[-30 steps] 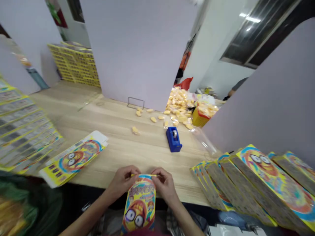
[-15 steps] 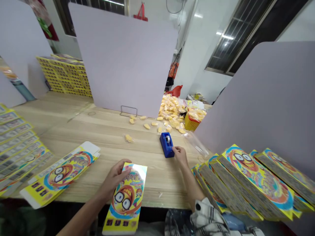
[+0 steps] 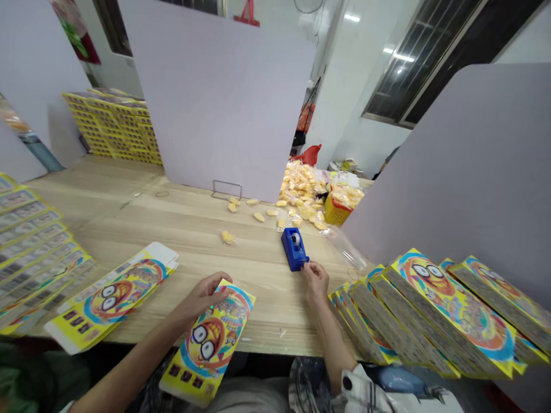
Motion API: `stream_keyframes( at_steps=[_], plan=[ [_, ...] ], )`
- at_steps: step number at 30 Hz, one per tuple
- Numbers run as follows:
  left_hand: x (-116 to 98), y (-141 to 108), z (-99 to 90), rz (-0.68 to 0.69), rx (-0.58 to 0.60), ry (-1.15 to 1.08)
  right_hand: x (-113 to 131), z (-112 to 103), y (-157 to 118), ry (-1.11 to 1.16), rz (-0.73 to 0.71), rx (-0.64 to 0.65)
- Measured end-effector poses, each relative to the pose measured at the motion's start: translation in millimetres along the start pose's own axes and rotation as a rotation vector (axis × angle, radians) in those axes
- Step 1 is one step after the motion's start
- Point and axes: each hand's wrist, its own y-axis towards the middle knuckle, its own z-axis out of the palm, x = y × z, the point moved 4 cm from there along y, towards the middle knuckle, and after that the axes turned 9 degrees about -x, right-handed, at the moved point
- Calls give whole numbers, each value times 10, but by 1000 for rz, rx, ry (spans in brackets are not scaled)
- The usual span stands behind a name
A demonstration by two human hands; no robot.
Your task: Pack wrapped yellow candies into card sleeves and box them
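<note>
My left hand (image 3: 208,295) grips the upper left part of a yellow printed box (image 3: 210,344) with a cartoon face in glasses. The box tilts over the table's front edge, its lower end towards me. At the near end of a blue tape dispenser (image 3: 294,250), my right hand (image 3: 316,279) has its fingers pinched together by the cutting edge. A roll of clear tape sits in the dispenser. Whether a strip of tape is between the fingertips is too small to make out.
Flat yellow cartons (image 3: 116,295) lie to the left, beside a fanned row of cartons (image 3: 34,252). Stacked boxes (image 3: 451,310) lean at the right. Wrapped yellow pieces (image 3: 301,186) and a yellow basket (image 3: 338,211) are at the back. Grey dividers (image 3: 219,103) stand around the table.
My right hand has drawn slightly towards me at the dispenser's near end. The box in my left hand has turned, its lower end swinging left. The view has shifted slightly.
</note>
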Motion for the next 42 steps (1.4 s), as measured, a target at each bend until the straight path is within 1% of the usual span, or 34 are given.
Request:
stream_keyframes(
  at_steps=[3,6,7,8,9,10,11,12,13,14,15,16,18,19,20,21,23,25,27,28,29,30,31,33,35,36,37,38,39,40,41,42],
  plan=[
    [-12,65,-16,-8,28,48,-94,-48,-72,23,69,-21],
    [-52,108,-2,4,30,119,-91,-68,-152,52,150,5],
    [-67,118,14,12,42,133,-60,-62,-194,65,183,35],
    [-81,128,36,19,62,145,-11,-37,-249,78,217,103],
    [-91,138,64,24,93,154,59,14,-319,85,244,222],
    [-96,149,94,28,128,164,151,89,-409,84,256,392],
    [-97,160,127,27,165,175,258,178,-520,78,249,596],
    [-95,170,161,25,201,185,372,268,-644,64,225,805],
    [-89,177,195,18,237,191,480,349,-766,43,185,989],
    [-82,182,226,14,268,193,574,420,-867,16,133,1118],
    [-77,184,253,17,293,190,644,483,-944,-17,80,1196],
    [-74,181,274,26,309,183,688,539,-996,-58,28,1229],
    [-67,162,292,46,311,154,700,624,-1046,-168,-44,1214],
    [-60,146,289,47,297,141,673,648,-1054,-223,-46,1187],
    [-52,127,281,43,278,127,633,661,-1058,-263,-18,1158],
    [-43,103,271,31,260,114,586,663,-1065,-274,43,1137],
    [-32,46,266,3,244,77,495,646,-1104,-204,245,1122],
    [-47,-12,286,-5,248,28,444,620,-1195,-35,501,1140],
    [-96,-65,326,8,250,1,449,597,-1326,147,744,1184],
    [-139,-91,348,29,246,7,472,588,-1384,225,831,1196],
    [-194,-121,373,55,248,27,504,580,-1424,293,887,1192],
    [-266,-157,398,89,252,61,541,571,-1440,341,912,1176],
    [-354,-199,419,139,248,113,581,560,-1429,364,904,1145],
    [-573,-302,444,292,186,297,668,520,-1317,347,806,1031],
    [-804,-430,460,504,53,523,759,443,-1136,286,677,875],
    [-897,-500,479,626,-2,614,799,398,-1054,265,640,812],
    [-955,-569,509,750,-23,678,827,356,-997,256,635,778],
    [-973,-632,543,875,-8,718,837,322,-975,250,656,782],
    [-942,-683,573,983,35,757,828,294,-989,242,694,819],
    [-864,-719,590,1056,94,815,800,271,-1033,233,727,872],
    [-747,-739,587,1086,150,895,751,250,-1097,224,743,925],
    [-599,-746,561,1066,194,993,682,229,-1171,215,738,970]
  ],
)
